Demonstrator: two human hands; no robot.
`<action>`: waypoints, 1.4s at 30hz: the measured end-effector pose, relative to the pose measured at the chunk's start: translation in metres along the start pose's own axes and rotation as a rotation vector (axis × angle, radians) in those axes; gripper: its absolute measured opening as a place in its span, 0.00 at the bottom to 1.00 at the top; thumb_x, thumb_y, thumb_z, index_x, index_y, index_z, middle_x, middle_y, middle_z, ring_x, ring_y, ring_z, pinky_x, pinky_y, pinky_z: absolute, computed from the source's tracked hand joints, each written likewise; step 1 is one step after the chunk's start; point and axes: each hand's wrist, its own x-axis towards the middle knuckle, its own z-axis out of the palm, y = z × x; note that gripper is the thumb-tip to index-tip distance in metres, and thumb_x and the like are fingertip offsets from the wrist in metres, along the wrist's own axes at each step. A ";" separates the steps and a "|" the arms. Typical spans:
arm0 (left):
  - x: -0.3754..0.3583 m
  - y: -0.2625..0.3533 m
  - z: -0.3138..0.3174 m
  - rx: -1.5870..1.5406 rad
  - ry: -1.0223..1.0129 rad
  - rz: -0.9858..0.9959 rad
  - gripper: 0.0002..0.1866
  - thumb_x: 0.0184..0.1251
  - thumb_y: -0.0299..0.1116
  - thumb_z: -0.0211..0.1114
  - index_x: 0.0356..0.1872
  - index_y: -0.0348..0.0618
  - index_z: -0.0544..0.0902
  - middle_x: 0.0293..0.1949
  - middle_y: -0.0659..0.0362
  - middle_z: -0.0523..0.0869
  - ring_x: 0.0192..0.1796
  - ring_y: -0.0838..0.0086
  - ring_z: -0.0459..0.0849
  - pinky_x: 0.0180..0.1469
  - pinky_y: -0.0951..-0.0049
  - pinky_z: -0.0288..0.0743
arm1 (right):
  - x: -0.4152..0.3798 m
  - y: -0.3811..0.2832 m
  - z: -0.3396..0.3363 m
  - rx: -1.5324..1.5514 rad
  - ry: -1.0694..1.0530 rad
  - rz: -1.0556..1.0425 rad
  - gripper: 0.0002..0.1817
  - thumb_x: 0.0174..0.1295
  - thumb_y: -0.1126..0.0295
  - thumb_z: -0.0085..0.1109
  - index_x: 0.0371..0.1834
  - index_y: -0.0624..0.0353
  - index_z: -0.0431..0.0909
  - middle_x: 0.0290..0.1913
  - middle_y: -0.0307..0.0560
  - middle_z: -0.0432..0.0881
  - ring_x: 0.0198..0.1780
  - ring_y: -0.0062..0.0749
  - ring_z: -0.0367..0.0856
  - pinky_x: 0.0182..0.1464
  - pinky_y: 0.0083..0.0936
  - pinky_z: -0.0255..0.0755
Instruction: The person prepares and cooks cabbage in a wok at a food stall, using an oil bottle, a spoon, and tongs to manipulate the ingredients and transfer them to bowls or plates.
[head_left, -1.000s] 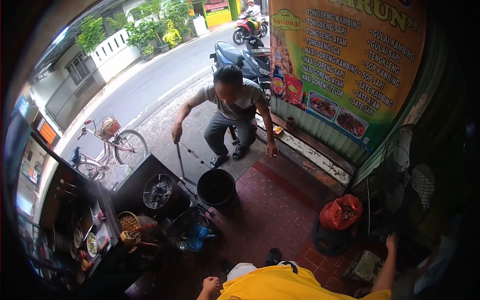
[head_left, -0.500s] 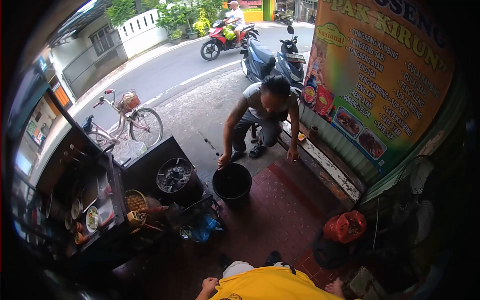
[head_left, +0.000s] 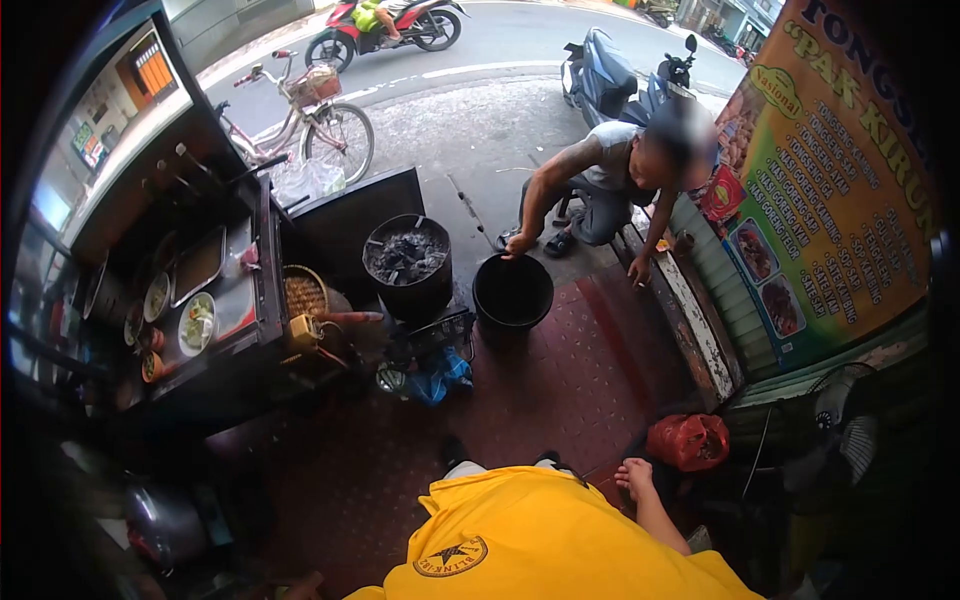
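Black bucket by charcoal pot; co-worker's hand at rim.

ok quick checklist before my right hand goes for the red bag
1. Right hand free: ok, open and holding nothing.
2. Red bag within reach: ok, it sits on the floor right beside that hand; whether they touch, cannot tell.
3. Bag closed at the top: cannot tell.
4. Left hand free: cannot tell, only a sliver shows at the bottom edge.
5. Other person out of the way: ok, crouched across the floor with a hand on the black bucket.
6. Room behind the bag: not ok, a fan stands close by.
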 end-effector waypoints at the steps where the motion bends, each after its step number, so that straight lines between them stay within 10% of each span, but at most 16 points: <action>1: -0.003 -0.006 -0.005 -0.025 -0.006 -0.008 0.11 0.64 0.33 0.65 0.42 0.36 0.84 0.36 0.59 0.86 0.36 0.76 0.84 0.36 0.75 0.77 | -0.003 -0.009 0.007 -0.031 -0.003 -0.006 0.07 0.67 0.69 0.51 0.44 0.57 0.74 0.32 0.43 0.78 0.28 0.33 0.81 0.29 0.30 0.78; 26: -0.105 0.069 -0.021 -0.213 -0.172 0.017 0.13 0.63 0.33 0.65 0.43 0.34 0.84 0.37 0.61 0.86 0.37 0.79 0.82 0.37 0.76 0.76 | 0.051 -0.139 0.204 -0.559 -0.271 -0.057 0.10 0.64 0.74 0.56 0.45 0.68 0.79 0.39 0.50 0.84 0.33 0.32 0.82 0.38 0.24 0.79; 42: -0.144 0.158 0.004 -0.352 -0.415 0.154 0.13 0.62 0.32 0.65 0.43 0.33 0.84 0.37 0.63 0.85 0.37 0.81 0.80 0.37 0.77 0.75 | 0.125 -0.262 0.315 -0.638 -0.574 -0.292 0.05 0.61 0.73 0.57 0.38 0.61 0.77 0.29 0.45 0.80 0.25 0.30 0.82 0.26 0.24 0.77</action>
